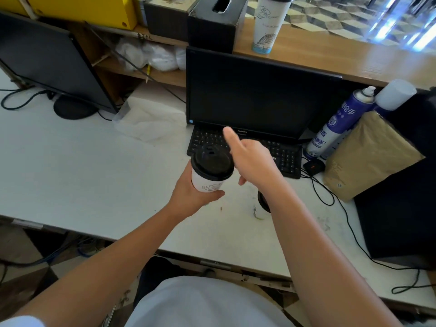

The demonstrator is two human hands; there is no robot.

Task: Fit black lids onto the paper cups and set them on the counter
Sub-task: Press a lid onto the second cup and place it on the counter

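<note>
Press round the whole rim of the black lid (212, 161) to be sure of the seal, squeezing the paper cup (207, 182) only lightly and keeping it upright. Held above the desk (94, 173), low in the curled grip of the left hand (193, 194); just beside the lid's right edge, holding nothing, fingers relaxed and forefinger straight, the right hand (253, 161). Under the right forearm, standing on the desk, a second lidded cup (260, 207).

Philips monitor (259, 95) screen dark; black keyboard (285, 159) partly under its front edge. Blue-and-white spray can (339, 123) and brown paper package (370, 156) to its right; second monitor (47, 62) to its left.
</note>
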